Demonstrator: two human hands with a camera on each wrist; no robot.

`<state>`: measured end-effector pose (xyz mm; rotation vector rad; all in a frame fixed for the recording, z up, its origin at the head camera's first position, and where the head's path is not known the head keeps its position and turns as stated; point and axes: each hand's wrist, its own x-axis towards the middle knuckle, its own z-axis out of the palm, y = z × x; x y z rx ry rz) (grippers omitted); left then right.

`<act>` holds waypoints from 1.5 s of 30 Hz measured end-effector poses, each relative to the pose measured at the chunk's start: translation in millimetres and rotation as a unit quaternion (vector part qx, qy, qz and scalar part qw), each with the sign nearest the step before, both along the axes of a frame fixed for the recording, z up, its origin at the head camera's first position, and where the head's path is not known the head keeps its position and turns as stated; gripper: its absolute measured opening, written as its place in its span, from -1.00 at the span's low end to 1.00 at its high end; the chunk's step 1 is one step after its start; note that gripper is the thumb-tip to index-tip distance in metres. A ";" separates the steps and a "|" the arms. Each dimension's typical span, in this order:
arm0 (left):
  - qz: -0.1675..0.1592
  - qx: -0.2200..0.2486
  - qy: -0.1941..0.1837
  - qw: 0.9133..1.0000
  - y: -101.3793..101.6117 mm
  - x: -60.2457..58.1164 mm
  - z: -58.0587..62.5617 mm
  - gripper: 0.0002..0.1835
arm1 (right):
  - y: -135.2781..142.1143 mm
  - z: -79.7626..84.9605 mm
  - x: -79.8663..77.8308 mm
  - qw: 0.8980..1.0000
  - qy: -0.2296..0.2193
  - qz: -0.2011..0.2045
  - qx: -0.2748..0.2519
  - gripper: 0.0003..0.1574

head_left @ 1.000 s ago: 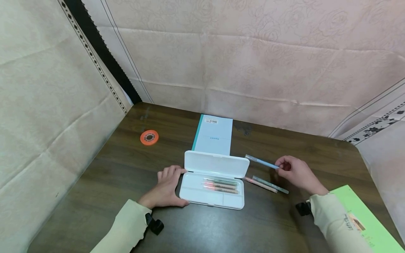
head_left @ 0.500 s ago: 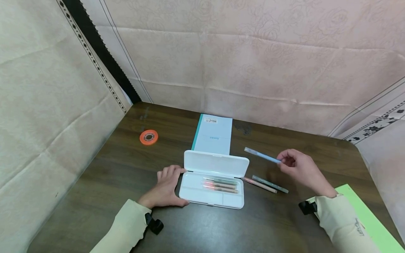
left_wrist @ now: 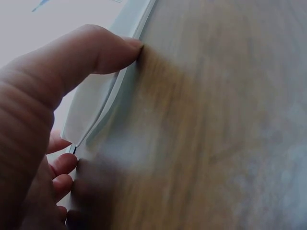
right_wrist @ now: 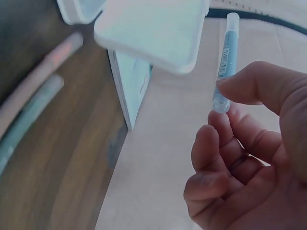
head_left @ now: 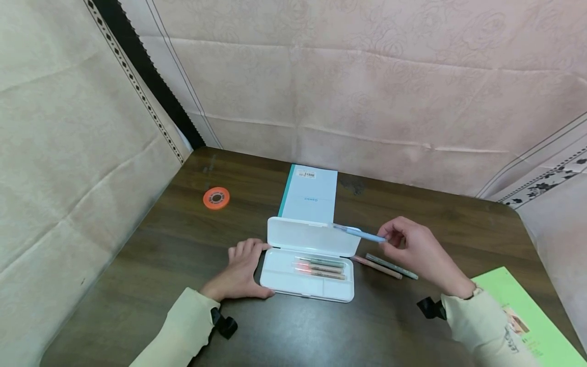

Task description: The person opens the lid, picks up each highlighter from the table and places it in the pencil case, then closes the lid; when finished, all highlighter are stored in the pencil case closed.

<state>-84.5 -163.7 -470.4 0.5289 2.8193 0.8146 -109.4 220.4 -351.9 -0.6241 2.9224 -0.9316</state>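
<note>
An open white pencil case (head_left: pixel 293 285) lies on the table with several pens (head_left: pixel 321 269) in its tray. My left hand (head_left: pixel 240 272) grips its left end, thumb at the front corner and index finger near the hinge; the left wrist view shows the thumb (left_wrist: pixel 91 52) on the case's edge. My right hand (head_left: pixel 412 247) pinches one end of a light blue pen (head_left: pixel 364 234) between thumb and fingers. That pen is raised, its far end over the right part of the upright lid (head_left: pixel 307 237). A pink pen (head_left: pixel 378 267) and a green pen (head_left: pixel 394 266) lie right of the case.
Behind the lid, a light blue box or book (head_left: pixel 309 193) stretches toward the table's back edge. An orange ring-shaped roll (head_left: pixel 216 198) sits at the back left. A green book (head_left: pixel 518 300) lies partly under the right forearm. Cloth (head_left: pixel 357 102) hangs behind the table.
My right hand first lifted the blue pen away to the right, then moved it left, toward the case lid. My left hand and the case stay in place.
</note>
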 end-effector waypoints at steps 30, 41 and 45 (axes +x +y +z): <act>-0.002 0.003 -0.011 1.000 -0.3 0.5 1.9 0.01 | -41.3 -59.8 13.6 0.995 -0.072 0.061 0.026 -0.85; -0.001 0.001 -0.010 1.000 -0.3 0.5 0.3 0.02 | -51.5 -74.0 17.0 0.996 -0.040 0.063 0.058 -0.86; -0.001 0.001 -0.008 1.000 -0.6 0.5 0.3 0.02 | -54.5 -75.7 18.0 0.995 -0.059 0.046 0.071 -0.85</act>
